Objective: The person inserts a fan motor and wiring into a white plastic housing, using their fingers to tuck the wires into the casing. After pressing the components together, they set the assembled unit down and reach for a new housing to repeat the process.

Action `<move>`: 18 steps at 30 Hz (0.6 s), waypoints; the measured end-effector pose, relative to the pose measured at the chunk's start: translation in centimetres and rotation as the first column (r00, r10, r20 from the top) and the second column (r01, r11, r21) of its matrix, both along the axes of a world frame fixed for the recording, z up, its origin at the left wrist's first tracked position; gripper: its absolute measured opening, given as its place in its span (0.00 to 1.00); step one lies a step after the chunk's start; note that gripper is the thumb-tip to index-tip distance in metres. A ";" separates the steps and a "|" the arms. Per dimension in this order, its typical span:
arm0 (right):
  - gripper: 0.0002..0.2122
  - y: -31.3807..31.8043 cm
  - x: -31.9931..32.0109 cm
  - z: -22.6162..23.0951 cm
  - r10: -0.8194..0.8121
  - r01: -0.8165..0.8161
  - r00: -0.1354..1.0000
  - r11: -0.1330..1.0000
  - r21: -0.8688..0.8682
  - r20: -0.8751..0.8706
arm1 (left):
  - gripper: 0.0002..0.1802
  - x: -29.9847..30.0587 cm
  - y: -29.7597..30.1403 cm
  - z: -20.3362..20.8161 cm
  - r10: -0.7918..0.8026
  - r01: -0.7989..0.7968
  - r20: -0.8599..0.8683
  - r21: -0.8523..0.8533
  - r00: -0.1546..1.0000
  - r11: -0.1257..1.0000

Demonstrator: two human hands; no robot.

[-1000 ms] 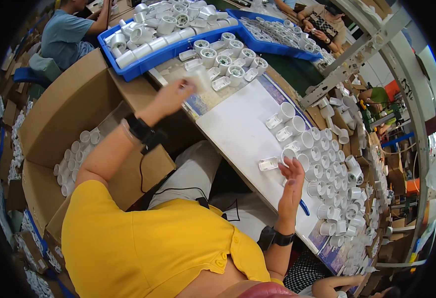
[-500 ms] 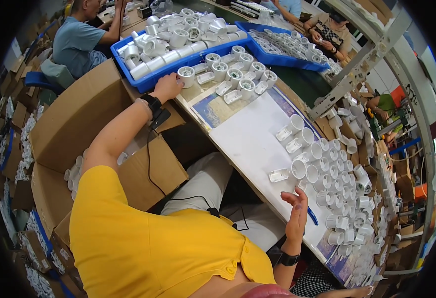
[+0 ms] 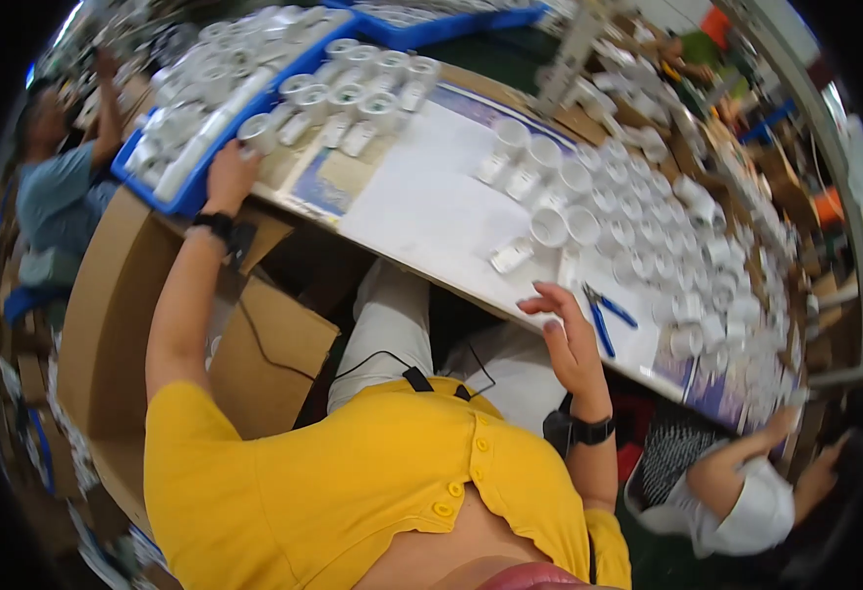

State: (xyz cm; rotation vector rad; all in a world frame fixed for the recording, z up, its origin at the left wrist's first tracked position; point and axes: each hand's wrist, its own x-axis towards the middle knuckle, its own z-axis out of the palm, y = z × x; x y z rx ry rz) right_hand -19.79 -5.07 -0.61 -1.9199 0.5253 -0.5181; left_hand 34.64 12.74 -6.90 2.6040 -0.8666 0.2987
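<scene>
My left hand (image 3: 232, 177) is at the far left end of the worktable, its fingers closed against the side of a white plastic cup-shaped housing (image 3: 257, 134); some fingertips are hidden. That housing stands beside several similar ones (image 3: 379, 111) with small white rectangular pieces (image 3: 357, 140) leaning out in front. My right hand (image 3: 571, 339) hovers over the near table edge, fingers apart and holding nothing. Just right of it lie blue-handled pliers (image 3: 600, 320). Beyond it are a loose white rectangular piece (image 3: 512, 256) and an upright white cup (image 3: 549, 227).
A blue tray (image 3: 187, 195) heaped with white fittings sits left of my left hand, with another blue tray (image 3: 451, 29) behind. Many white cups (image 3: 638, 231) crowd the table's right. An open cardboard box (image 3: 107, 324) stands at my left. Co-workers sit at far left and lower right.
The whole view has turned, so the table looks shifted left and more level. My left hand stays at the same housing. My right hand is still open, and the pliers now show fully.
</scene>
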 end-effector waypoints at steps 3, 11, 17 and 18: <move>0.17 -0.2 -0.8 0.3 -0.034 0.032 0.998 0.999 -0.038 -0.050 | 0.33 -3.3 0.0 0.9 -0.059 0.057 0.201 0.016 0.978 0.998; 0.13 -0.6 -2.6 -1.2 -0.125 0.124 0.992 0.988 -0.093 -0.011 | 0.35 -16.2 -6.2 7.5 -0.584 0.541 -0.383 -0.225 0.716 0.810; 0.13 -0.2 -3.7 -0.1 -0.113 0.103 0.993 0.960 -0.261 -0.025 | 0.49 -21.1 -21.4 3.9 -0.664 0.592 -0.470 -0.316 0.581 0.741; 0.12 -0.2 -4.2 0.3 -0.092 0.077 0.995 0.943 -0.324 -0.032 | 0.52 -20.7 -23.6 2.5 -0.622 0.553 -0.475 -0.296 0.622 0.779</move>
